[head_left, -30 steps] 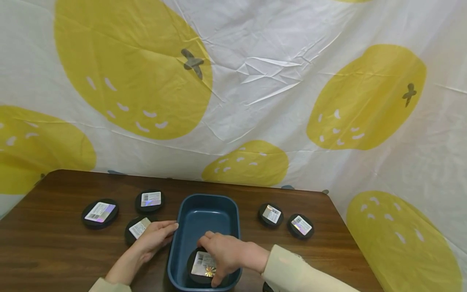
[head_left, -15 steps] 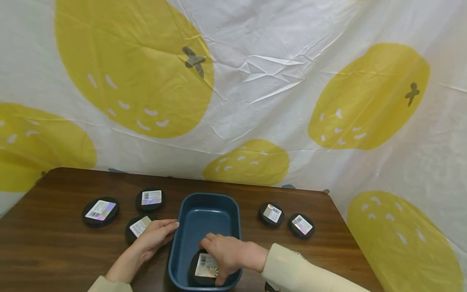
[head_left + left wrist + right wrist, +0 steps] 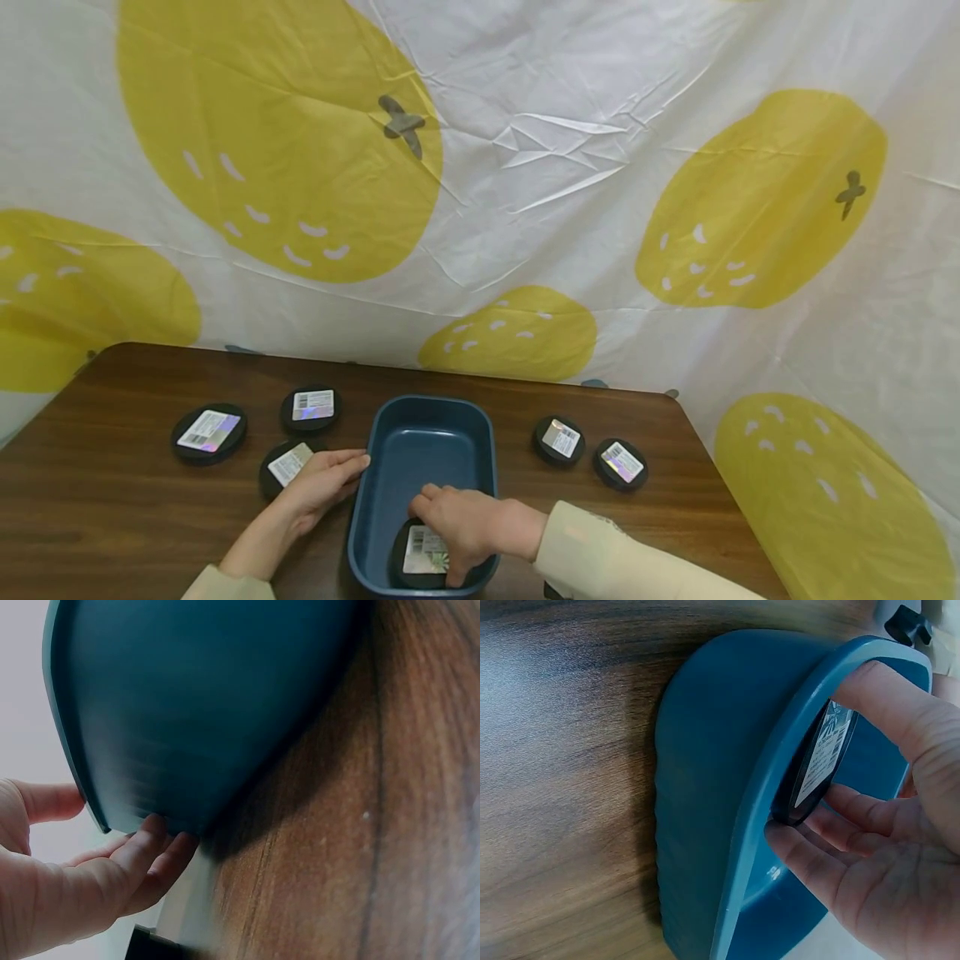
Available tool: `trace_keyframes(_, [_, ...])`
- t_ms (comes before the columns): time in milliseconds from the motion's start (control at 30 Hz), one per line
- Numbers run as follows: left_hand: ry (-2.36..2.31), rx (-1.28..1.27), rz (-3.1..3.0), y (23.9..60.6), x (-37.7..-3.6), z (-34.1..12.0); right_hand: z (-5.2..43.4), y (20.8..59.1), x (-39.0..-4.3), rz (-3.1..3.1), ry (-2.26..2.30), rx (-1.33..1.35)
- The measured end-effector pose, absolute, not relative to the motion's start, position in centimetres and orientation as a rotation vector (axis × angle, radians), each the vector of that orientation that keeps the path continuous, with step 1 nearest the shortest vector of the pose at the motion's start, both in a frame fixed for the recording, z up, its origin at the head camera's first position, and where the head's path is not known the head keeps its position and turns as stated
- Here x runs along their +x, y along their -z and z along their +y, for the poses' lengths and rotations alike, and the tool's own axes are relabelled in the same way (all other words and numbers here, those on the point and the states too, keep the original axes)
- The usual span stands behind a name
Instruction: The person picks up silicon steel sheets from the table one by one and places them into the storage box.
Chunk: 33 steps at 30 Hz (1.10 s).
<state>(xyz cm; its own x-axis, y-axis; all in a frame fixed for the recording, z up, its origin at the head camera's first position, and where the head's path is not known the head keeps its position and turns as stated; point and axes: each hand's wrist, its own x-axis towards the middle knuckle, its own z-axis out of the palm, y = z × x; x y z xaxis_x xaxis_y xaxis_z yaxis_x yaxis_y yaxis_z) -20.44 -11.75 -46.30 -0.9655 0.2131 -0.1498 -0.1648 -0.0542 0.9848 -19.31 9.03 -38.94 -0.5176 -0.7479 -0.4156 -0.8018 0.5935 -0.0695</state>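
Head view: disc seemingly flat in lengthwise-lying tub.

White barcode labels on black discs; print too small, nothing legible.

Head view: high, looking forward and down over table toward curtain; whole tub and both hands visible. Left wrist view: very close, low at table level, facing tub outer wall. Right wrist view: very close, facing tub rim. Shared by all three: tub and table.
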Motion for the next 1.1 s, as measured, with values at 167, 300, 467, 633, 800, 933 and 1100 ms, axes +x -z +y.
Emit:
trace_keyframes(167, [-2.11,0.066,1.961,46.3,-20.5,-11.8,9.0,39.1,-19.3,2.411,-0.214,-1.263])
trace_keyframes(300, [-2.108,0.065,1.964,46.3,-20.5,-11.8,8.9,39.2,-19.3,2.404,-0.243,-1.281])
trace_keyframes(467, [-2.111,0.061,1.963,46.3,-20.5,-11.7,8.8,39.4,-19.3,2.391,-0.243,-1.295])
trace_keyframes(633, [-2.111,0.042,1.962,46.4,-20.5,-11.7,8.7,39.6,-19.3,2.384,-0.232,-1.287])
trace_keyframes(800, [-2.111,0.031,1.965,46.4,-20.4,-11.7,8.7,39.9,-19.2,2.395,-0.241,-1.283])
trace_keyframes(933, [-2.11,0.031,1.967,46.2,-20.4,-11.7,8.7,40.2,-19.0,2.411,-0.23,-1.271])
trace_keyframes(1100, [-2.1,0.022,1.97,46.4,-20.4,-11.7,8.7,40.5,-19.0,2.422,-0.207,-1.248])
